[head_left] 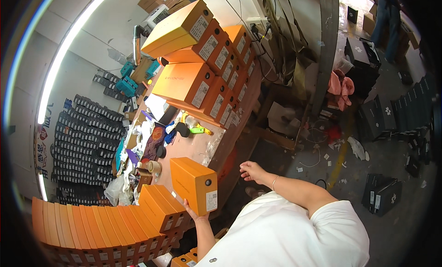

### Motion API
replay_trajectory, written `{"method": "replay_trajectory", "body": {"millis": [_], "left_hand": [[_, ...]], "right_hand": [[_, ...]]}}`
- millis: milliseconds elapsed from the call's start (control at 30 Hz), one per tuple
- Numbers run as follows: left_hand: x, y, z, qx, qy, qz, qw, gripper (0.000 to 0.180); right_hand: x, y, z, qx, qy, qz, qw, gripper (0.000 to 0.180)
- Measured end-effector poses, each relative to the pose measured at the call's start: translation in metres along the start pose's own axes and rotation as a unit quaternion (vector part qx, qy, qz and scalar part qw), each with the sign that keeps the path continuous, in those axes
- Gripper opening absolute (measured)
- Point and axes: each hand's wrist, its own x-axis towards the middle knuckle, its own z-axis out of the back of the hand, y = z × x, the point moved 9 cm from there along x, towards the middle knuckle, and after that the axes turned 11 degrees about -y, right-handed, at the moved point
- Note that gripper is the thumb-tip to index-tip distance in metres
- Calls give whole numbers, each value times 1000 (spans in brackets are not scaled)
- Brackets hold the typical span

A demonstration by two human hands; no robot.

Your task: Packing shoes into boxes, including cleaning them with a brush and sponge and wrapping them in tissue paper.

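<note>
My left hand [195, 212] grips the lower side of an orange shoebox [189, 182], which is tilted above the near part of the workbench. The box's lid looks closed, and a white label and a dark round hole show on its end. Just left of it, more orange shoeboxes [159, 205] stand on edge in a long packed row. Out to the right, over the floor and apart from the box, my right hand [251, 171] has its fingers curled in; nothing shows in them.
Stacked orange shoeboxes [184, 85] fill the bench's far end. Tape rolls [154, 166], a yellow-green tool [199, 130] and loose wrapping clutter the bench [177, 152]. Dark boxes [380, 193] and scraps lie on the floor at right. Another person's legs [389, 25] show at top right.
</note>
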Motion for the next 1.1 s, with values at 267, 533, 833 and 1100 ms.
{"method": "replay_trajectory", "body": {"millis": [267,533,833,1100], "left_hand": [[-10,-12,21,17,-19,7,1000,56],[-17,2,42,27,-61,57,996,57],[19,-23,42,36,-54,27,998,53],[136,-56,50,40,-41,29,998,58]], "right_hand": [[9,5,1,50,-6,-8,999,21],[14,-19,-10,22,15,-41,999,22],[32,-22,0,51,-14,-48,997,20],[92,52,5,142,-74,34,987,20]]}}
